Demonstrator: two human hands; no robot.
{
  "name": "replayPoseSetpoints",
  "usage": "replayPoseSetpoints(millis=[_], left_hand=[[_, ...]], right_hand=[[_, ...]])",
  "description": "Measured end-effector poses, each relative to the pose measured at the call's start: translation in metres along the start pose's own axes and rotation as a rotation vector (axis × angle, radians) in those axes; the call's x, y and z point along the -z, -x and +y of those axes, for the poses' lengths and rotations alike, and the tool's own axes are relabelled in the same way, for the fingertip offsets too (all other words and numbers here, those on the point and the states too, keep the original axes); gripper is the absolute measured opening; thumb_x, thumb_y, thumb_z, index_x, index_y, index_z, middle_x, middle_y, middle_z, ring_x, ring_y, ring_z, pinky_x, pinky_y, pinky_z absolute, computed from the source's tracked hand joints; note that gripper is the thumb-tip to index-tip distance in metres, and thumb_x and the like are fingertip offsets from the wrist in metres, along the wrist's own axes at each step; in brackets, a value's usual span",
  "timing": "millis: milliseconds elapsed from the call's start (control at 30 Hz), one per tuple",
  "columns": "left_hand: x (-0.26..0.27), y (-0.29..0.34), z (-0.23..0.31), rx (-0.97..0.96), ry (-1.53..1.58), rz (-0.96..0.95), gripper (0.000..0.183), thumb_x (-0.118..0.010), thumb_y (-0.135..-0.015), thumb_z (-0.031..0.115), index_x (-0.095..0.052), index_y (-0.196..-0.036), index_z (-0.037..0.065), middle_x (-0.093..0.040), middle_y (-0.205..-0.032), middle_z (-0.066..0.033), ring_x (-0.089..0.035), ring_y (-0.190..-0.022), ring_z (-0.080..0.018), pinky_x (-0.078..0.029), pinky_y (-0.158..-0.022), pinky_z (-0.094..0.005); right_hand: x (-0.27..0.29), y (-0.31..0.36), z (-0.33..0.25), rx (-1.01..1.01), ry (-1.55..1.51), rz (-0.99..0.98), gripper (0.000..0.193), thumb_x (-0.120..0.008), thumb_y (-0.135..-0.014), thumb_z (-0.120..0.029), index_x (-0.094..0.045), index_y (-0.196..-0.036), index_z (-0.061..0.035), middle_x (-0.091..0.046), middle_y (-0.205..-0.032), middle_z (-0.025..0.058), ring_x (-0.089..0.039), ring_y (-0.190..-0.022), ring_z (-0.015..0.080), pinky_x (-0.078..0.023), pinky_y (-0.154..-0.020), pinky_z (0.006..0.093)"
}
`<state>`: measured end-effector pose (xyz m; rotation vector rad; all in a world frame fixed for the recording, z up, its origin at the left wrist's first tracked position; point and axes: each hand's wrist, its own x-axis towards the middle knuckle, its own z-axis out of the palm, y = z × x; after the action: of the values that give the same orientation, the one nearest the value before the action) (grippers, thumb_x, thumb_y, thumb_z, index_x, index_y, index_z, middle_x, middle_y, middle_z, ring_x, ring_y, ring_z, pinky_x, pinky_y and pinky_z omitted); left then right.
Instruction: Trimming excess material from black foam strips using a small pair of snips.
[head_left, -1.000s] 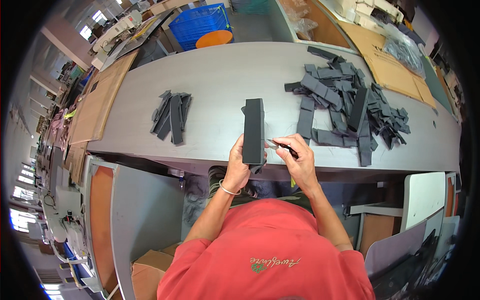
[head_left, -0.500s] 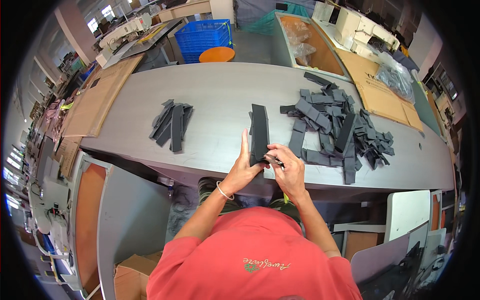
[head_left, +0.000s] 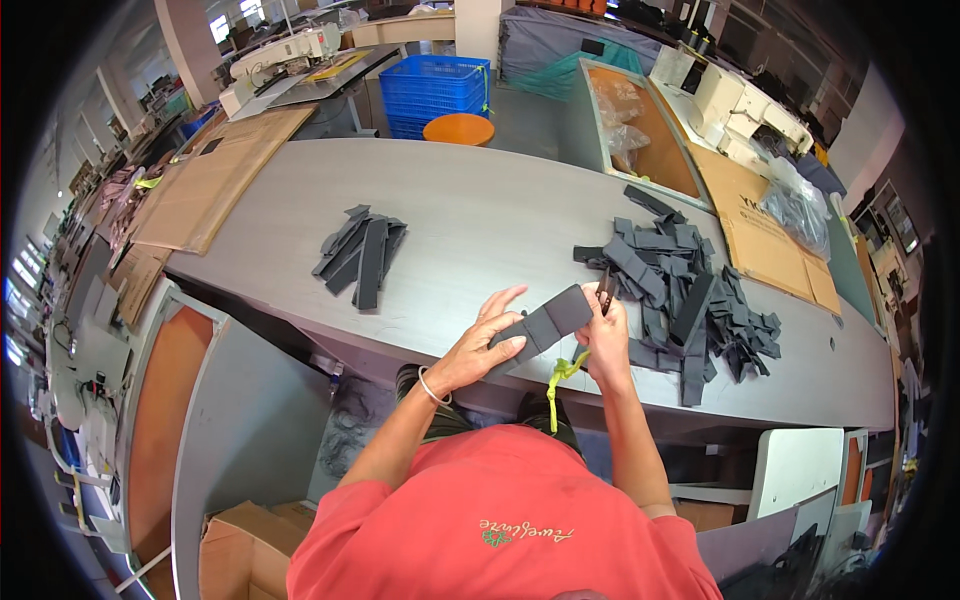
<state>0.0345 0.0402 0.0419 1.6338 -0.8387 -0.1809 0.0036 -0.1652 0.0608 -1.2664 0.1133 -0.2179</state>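
At the left, a small bundle of dark strips (head_left: 362,258) is laid on the gray worktable (head_left: 480,210), well apart from everything else, presumably so that it is not mixed with the larger heap. Near the table's front edge, the folded gray strip (head_left: 548,325) is held between the two hands, slanting up to the right. Its lower end is gripped by the left hand (head_left: 482,348), thumb pressed flat on the upper face and other fingers partly spread, apparently so that the strip is steadied and its face is left exposed. At its upper end, the right hand (head_left: 608,335) is closed around a slim dark tool (head_left: 606,290), pointed away from the body, perhaps to be ready without being set down; whether the strip is also pinched there cannot be told. A yellow-green tie (head_left: 564,374) is seen hanging beside that hand; its attachment is unclear. Farther right, the loose heap of strips (head_left: 695,295) is spread within apparent easy reach of the right hand.
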Motion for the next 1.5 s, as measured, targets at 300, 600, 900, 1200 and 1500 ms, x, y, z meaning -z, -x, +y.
replayPoseSetpoints(millis=[300,600,900,1200,1500], left_hand=[[-0.002,-0.006,-0.002,0.227,0.404,0.175,0.021,-0.065,-0.089,0.02,-0.063,-0.097,0.001,-0.062,-0.085,0.0003,-0.053,-0.077,-0.005,-0.044,-0.068,-0.0219],[-0.011,-0.007,-0.001,0.223,0.379,0.228,0.02,-0.068,-0.087,0.016,-0.065,-0.098,0.0,-0.063,-0.082,0.0003,-0.055,-0.075,-0.0048,-0.046,-0.066,-0.0212],[-0.015,-0.004,-0.001,0.275,0.45,0.176,0.017,-0.067,-0.087,0.012,-0.064,-0.098,0.0,-0.063,-0.088,0.0,-0.056,-0.078,-0.005,-0.048,-0.07,-0.0211],[-0.017,0.0,0.003,-0.024,-0.143,0.284,0.013,-0.072,-0.078,0.007,-0.065,-0.087,0.003,-0.064,-0.085,-0.0046,-0.061,-0.076,-0.0166,-0.047,-0.068,-0.029],[-0.018,0.001,0.005,-0.238,-0.615,0.314,0.016,-0.073,-0.068,0.003,-0.063,-0.08,0.005,-0.061,-0.092,-0.0061,-0.057,-0.087,-0.0245,-0.041,-0.083,-0.0359]], right_hand=[[0.009,0.014,-0.009,0.259,0.371,0.028,0.022,-0.063,-0.09,-0.014,-0.061,-0.109,-0.0042,-0.056,-0.084,-0.0008,-0.052,-0.076,0.0064,-0.042,-0.065,0.0221],[0.0,0.04,-0.019,0.648,1.065,-0.072,0.015,-0.07,-0.079,-0.014,-0.068,-0.093,-0.0094,-0.062,-0.076,0.0046,-0.058,-0.069,0.0224,-0.045,-0.063,0.0338],[-0.001,0.045,-0.017,0.801,1.151,-0.084,0.013,-0.071,-0.075,-0.01,-0.069,-0.087,-0.0089,-0.058,-0.068,0.006,-0.051,-0.061,0.0237,-0.04,-0.059,0.0339],[-0.006,0.043,-0.013,0.638,0.984,-0.009,0.012,-0.069,-0.079,-0.015,-0.068,-0.09,-0.0104,-0.059,-0.072,0.0038,-0.056,-0.065,0.0236,-0.043,-0.06,0.034],[-0.01,0.035,-0.008,0.613,1.14,-0.026,0.009,-0.068,-0.081,-0.016,-0.068,-0.088,-0.011,-0.063,-0.074,0.0045,-0.059,-0.066,0.0242,-0.045,-0.061,0.0345]])
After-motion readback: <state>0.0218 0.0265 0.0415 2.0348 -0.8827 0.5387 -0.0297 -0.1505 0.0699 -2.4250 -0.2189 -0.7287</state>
